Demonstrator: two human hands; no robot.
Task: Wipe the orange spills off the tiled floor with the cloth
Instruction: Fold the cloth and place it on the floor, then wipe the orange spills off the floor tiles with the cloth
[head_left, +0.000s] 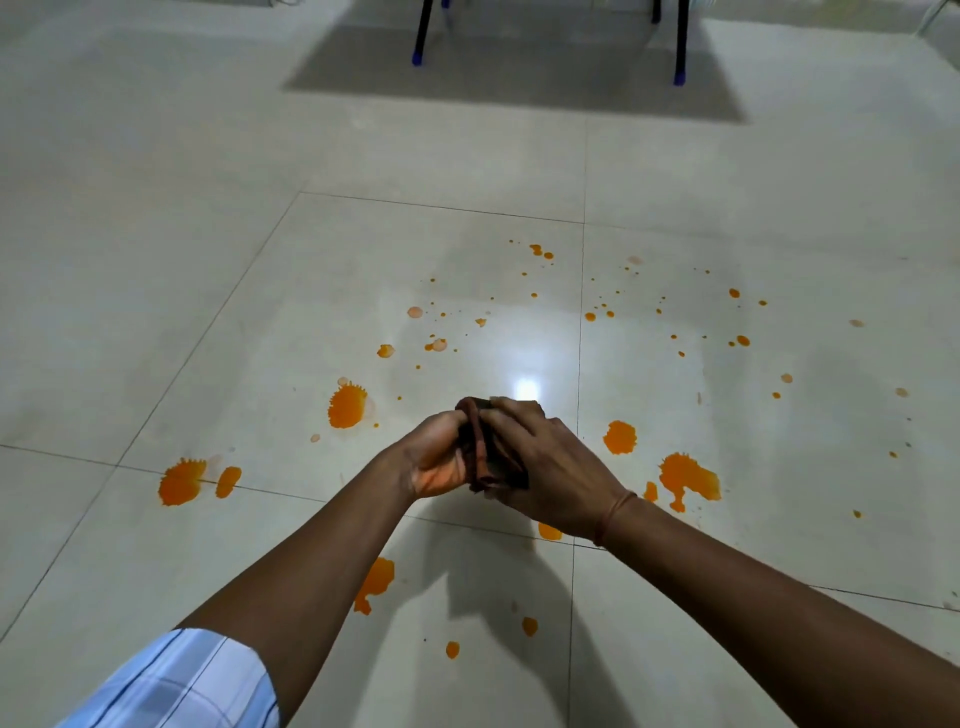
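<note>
The floor (208, 260) is spattered with orange spills (688, 475), with big blots close by and fine drops further off; by the look of it, most is left to wipe. Above them the cloth (485, 447) is held bunched between the left hand (436, 457) and the right hand (550, 467), clear of the tiles, with the fingers (511, 415) of both curled round it. The cloth is best folded into a flat pad first; each big blot is then blotted and drawn inward, so that nothing is smeared outward
</note>
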